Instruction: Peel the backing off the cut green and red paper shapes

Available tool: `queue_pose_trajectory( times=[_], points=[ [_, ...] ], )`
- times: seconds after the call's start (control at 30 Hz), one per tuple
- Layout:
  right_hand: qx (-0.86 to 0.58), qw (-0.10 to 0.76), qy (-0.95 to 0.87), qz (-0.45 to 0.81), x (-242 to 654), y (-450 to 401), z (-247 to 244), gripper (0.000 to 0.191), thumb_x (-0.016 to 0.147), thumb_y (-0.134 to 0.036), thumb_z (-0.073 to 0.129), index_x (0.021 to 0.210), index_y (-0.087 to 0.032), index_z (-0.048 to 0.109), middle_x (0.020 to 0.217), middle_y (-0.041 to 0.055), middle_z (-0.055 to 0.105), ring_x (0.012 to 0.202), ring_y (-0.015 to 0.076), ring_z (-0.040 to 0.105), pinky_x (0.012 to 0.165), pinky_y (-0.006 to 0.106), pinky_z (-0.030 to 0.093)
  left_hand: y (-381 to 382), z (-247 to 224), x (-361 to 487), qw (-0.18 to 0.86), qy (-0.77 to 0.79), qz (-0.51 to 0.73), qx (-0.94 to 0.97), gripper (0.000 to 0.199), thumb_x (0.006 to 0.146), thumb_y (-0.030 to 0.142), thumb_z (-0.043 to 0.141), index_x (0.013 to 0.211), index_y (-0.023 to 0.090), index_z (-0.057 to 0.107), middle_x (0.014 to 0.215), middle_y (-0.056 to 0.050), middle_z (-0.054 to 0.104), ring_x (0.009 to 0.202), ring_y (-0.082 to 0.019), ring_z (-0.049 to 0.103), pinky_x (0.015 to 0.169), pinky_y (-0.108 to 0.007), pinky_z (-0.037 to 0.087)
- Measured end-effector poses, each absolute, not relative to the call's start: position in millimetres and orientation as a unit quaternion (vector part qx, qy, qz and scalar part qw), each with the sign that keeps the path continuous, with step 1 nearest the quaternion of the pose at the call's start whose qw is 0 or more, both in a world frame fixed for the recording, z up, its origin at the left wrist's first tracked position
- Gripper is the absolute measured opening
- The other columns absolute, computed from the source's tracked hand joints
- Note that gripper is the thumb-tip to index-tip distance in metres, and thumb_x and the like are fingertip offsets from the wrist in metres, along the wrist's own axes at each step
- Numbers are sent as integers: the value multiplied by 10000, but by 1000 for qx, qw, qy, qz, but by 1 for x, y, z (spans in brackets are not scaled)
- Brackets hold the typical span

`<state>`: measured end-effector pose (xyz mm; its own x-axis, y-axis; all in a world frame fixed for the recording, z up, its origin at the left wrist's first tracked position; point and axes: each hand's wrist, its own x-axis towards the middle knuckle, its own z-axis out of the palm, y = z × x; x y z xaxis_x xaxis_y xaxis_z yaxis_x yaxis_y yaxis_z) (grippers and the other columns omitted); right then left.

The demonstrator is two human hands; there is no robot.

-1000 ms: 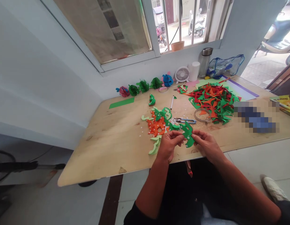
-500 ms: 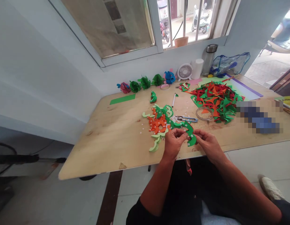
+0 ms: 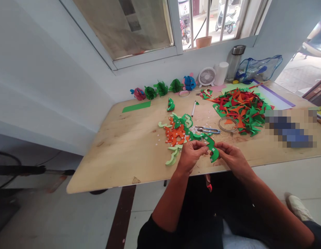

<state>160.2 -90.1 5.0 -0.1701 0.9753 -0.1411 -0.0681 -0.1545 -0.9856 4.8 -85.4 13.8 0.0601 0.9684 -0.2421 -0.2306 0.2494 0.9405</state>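
Observation:
A wavy green paper cutout [image 3: 214, 155] with small white squares on its face is held up over the front edge of the table. My right hand [image 3: 231, 157] pinches its right edge between thumb and fingers. At its left edge, my left hand [image 3: 192, 155] has thumb and fingertips pressed together; anything tiny between them is too small to make out. To the left lie orange paper cutouts [image 3: 175, 135] with similar white squares. Pale green wavy cutouts [image 3: 173, 157] and darker green ones [image 3: 179, 121] surround them. Another folded green cutout [image 3: 170, 104] rests farther back.
Blue-handled thread snips [image 3: 208, 130] lie beyond my hands, near a tape roll [image 3: 228, 123] and a white pen [image 3: 194, 109]. Red, orange and green scraps [image 3: 243, 107] form a heap at right. A small fan [image 3: 207, 76] and paper ornaments [image 3: 162, 88] line the wall.
The view has shifted slightly. My left thumb, earlier over the green cutout's face, now sits at its left edge. The cutout has tilted a little, and my right hand still grips it.

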Motion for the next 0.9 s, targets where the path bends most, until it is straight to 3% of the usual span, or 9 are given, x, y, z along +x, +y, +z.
queue_pose_trajectory(
  times=[0.23,0.6,0.9],
  points=[
    [-500,433,-508,551,164,-88,3,365,675,-521,711,819,-187,682,738,26,696,661,175,625,601,279,510,-95,29,-12,723,414,449,324,263,529,305,805,619,138,623,507,3,593,424,-59,443,448,-211,298],
    [-462,417,-514,590,161,-92,8,346,692,-519,702,807,-193,694,749,29,711,690,166,640,624,254,509,-90,18,-7,647,470,431,418,182,604,277,758,648,125,668,539,-18,621,494,-81,496,461,-206,290],
    [-468,419,-514,584,160,-92,8,350,685,-514,709,820,-191,708,726,34,719,638,168,651,599,270,535,-87,19,-4,634,475,449,413,150,576,258,754,580,139,662,518,-6,619,462,-72,477,470,-210,319]
  ],
)
